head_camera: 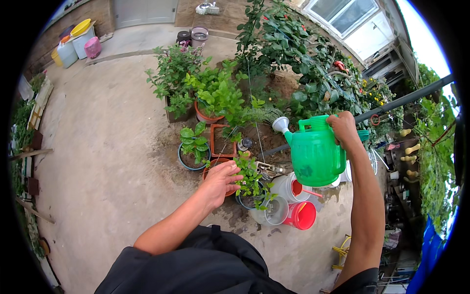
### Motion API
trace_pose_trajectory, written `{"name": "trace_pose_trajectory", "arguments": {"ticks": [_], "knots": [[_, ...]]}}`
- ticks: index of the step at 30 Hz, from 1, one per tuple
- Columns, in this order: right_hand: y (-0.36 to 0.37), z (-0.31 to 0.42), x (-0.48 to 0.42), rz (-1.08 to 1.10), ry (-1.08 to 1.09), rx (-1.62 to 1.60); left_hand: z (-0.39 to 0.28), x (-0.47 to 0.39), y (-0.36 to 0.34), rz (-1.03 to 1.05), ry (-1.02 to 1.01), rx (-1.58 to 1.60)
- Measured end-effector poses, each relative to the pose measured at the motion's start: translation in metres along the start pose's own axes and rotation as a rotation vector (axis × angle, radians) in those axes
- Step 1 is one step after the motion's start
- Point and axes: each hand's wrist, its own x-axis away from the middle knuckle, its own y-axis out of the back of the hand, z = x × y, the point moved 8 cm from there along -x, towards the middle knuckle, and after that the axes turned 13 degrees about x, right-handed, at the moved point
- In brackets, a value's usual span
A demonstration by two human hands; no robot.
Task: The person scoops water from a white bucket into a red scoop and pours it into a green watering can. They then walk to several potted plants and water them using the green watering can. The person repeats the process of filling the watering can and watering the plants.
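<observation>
My right hand (345, 129) grips the handle of a green plastic watering can (314, 154) and holds it raised. The can's white sprinkler rose (281, 124) points left towards the plants; I cannot make out any water coming from it. My left hand (223, 180) is held with its fingers apart over a terracotta-coloured pot (208, 172), beside a small leafy plant (249, 172) in a dark pot (246, 200). Left of it, a broad-leaved plant (194, 141) grows in a blue-rimmed pot (180, 157).
A red bucket (305, 216), a clear tub (276, 211) and a white bucket (284, 187) stand close below the can. A square terracotta-coloured planter (224, 155) and bushy potted plants (220, 93) stand ahead. A dark pole (407, 97) slants at the right. Concrete floor (106, 139) stretches left.
</observation>
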Motion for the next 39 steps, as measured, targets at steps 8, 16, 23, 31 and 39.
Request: {"name": "trace_pose_trajectory", "arguments": {"ticks": [8,16,23,31,39], "knots": [[-0.006,0.028,-0.001,0.063,0.002,0.028,0.030,-0.035,-0.044,0.056,0.044,-0.162],[-0.027,0.003,-0.041,0.095,0.096,0.051,0.097,-0.060,-0.109,0.233,0.244,-0.102],[-0.013,0.056,-0.009,0.118,-0.039,0.072,0.124,-0.075,-0.123,0.432,0.307,0.122],[-0.011,0.043,-0.022,0.183,-0.049,0.059,0.153,-0.074,-0.130,0.462,0.382,0.301],[-0.011,0.030,-0.004,0.160,-0.129,-0.217,0.147,-0.059,-0.128,0.437,0.349,0.345]]}}
